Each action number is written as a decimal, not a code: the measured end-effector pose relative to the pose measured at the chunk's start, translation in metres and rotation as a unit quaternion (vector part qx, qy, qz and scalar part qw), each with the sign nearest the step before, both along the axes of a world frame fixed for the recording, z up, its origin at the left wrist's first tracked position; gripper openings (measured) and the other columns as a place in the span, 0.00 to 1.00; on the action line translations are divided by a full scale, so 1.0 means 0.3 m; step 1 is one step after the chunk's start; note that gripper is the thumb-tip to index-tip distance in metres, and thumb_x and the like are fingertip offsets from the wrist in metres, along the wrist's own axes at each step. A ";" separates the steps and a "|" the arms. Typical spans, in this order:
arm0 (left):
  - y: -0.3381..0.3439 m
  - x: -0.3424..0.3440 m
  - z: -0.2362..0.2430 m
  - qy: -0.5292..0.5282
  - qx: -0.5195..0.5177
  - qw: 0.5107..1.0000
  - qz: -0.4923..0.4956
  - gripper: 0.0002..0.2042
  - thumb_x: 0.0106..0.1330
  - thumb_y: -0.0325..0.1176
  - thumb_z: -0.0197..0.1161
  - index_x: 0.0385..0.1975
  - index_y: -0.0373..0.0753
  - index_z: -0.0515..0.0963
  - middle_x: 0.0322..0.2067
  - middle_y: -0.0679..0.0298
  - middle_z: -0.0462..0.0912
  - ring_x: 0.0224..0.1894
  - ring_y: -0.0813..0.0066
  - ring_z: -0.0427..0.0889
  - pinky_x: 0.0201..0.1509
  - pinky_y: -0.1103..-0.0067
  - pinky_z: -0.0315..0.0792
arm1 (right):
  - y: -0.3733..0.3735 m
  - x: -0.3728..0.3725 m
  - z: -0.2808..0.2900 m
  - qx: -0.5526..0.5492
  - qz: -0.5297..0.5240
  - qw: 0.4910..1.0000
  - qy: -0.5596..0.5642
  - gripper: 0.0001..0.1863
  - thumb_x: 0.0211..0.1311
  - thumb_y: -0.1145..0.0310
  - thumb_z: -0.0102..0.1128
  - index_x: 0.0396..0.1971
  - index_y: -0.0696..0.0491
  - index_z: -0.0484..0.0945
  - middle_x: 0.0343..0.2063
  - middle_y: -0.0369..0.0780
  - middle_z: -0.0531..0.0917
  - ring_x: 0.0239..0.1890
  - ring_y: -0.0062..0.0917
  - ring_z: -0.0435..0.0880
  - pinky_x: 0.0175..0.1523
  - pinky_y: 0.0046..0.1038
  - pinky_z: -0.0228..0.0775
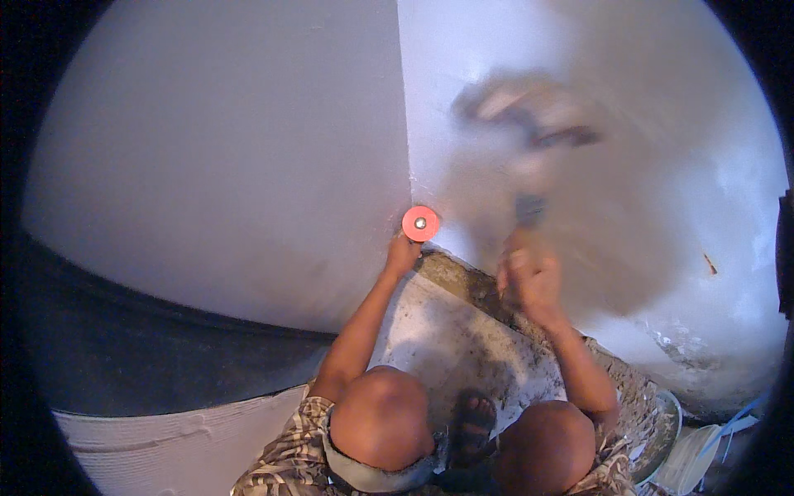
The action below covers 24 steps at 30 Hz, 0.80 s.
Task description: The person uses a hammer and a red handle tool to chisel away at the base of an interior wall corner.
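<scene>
In my left hand [404,255] is a chisel with a round red hand guard [420,223] and a bright metal striking end in its middle. The fingers are wrapped round it just under the guard, at the foot of the corner where two walls meet. My right hand [531,285] is closed on the handle of a hammer [530,208]. Its head, smeared by motion, hangs farther out in front of the pale right-hand wall, apart from the chisel. The guard and my left hand hide the chisel's shaft and tip.
A strip of rough, broken masonry [463,281] runs along the right wall's foot. A dark band [149,351] borders the left wall [231,165]. My bare knees and a sandalled foot [475,413] are below. At lower right stand a bucket [668,430] and a pale round container [691,463].
</scene>
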<state>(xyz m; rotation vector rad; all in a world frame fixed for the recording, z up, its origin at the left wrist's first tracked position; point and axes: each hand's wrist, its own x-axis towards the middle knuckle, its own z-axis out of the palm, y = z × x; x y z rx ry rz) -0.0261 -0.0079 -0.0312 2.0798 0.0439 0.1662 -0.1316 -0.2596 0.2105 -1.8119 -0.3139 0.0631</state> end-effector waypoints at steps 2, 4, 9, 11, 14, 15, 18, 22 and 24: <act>-0.039 -0.015 0.015 0.014 -0.025 1.000 -0.001 0.12 0.60 0.33 0.56 0.39 0.31 0.75 0.29 0.48 0.81 0.28 0.54 0.82 0.37 0.64 0.72 | 0.000 0.028 0.216 0.164 -0.036 0.974 -0.153 0.29 0.63 0.40 0.46 0.45 0.54 0.66 0.24 0.40 0.76 0.27 0.29 0.77 0.33 0.34 0.71; -0.024 -0.022 0.006 -0.004 -0.009 1.000 0.003 0.12 0.61 0.33 0.56 0.39 0.32 0.75 0.31 0.47 0.81 0.33 0.52 0.81 0.39 0.63 0.72 | 0.000 0.117 0.359 0.398 0.135 0.878 -0.231 0.27 0.63 0.41 0.47 0.46 0.51 0.66 0.26 0.39 0.75 0.29 0.30 0.76 0.36 0.36 0.72; -0.014 -0.015 -0.007 -0.019 0.000 1.000 0.008 0.12 0.61 0.32 0.56 0.41 0.33 0.75 0.37 0.46 0.80 0.42 0.47 0.79 0.42 0.62 0.71 | -0.016 0.174 -0.114 0.083 0.056 0.956 -0.277 0.26 0.63 0.49 0.51 0.50 0.55 0.69 0.37 0.47 0.77 0.41 0.38 0.78 0.46 0.37 0.70; -0.037 -0.015 -0.013 -0.015 0.004 1.000 0.009 0.12 0.61 0.31 0.56 0.41 0.34 0.75 0.37 0.46 0.80 0.43 0.47 0.78 0.43 0.62 0.71 | -0.055 0.111 -0.394 -0.287 0.052 0.950 -0.116 0.26 0.63 0.52 0.52 0.52 0.58 0.70 0.42 0.51 0.78 0.46 0.42 0.78 0.50 0.37 0.69; -0.048 -0.010 0.023 -0.082 0.019 0.995 0.046 0.12 0.60 0.30 0.56 0.43 0.34 0.75 0.38 0.47 0.80 0.43 0.46 0.78 0.45 0.62 0.71 | -0.019 0.074 -0.404 -0.216 0.024 0.975 0.054 0.27 0.62 0.49 0.52 0.51 0.57 0.71 0.32 0.50 0.80 0.34 0.40 0.80 0.43 0.37 0.70; -0.054 -0.031 0.023 -0.044 0.005 0.999 0.026 0.12 0.60 0.31 0.56 0.43 0.35 0.75 0.38 0.46 0.80 0.44 0.46 0.77 0.46 0.61 0.70 | -0.021 0.026 -0.387 -0.214 0.009 0.975 0.062 0.27 0.63 0.49 0.52 0.50 0.57 0.71 0.30 0.48 0.80 0.31 0.38 0.80 0.42 0.37 0.71; -0.032 -0.013 0.032 0.019 0.021 0.999 -0.019 0.13 0.60 0.33 0.57 0.42 0.34 0.75 0.40 0.45 0.79 0.45 0.45 0.76 0.47 0.61 0.70 | 0.001 -0.028 -0.268 -0.152 -0.030 0.980 0.125 0.24 0.64 0.49 0.50 0.43 0.58 0.72 0.29 0.44 0.79 0.27 0.28 0.77 0.35 0.32 0.71; 0.023 0.009 -0.049 0.017 0.066 0.998 0.000 0.14 0.59 0.36 0.57 0.41 0.34 0.75 0.40 0.45 0.79 0.45 0.44 0.76 0.46 0.61 0.70 | 0.013 0.008 0.092 0.111 -0.067 0.991 -0.037 0.23 0.65 0.47 0.48 0.40 0.56 0.68 0.23 0.40 0.76 0.23 0.25 0.75 0.30 0.30 0.71; 0.000 -0.009 -0.060 -0.004 0.042 0.999 0.011 0.14 0.59 0.36 0.57 0.41 0.34 0.75 0.40 0.45 0.78 0.45 0.44 0.76 0.46 0.60 0.70 | 0.032 0.058 0.251 0.300 -0.024 0.940 -0.160 0.25 0.65 0.43 0.45 0.42 0.53 0.65 0.22 0.39 0.73 0.24 0.28 0.74 0.31 0.33 0.71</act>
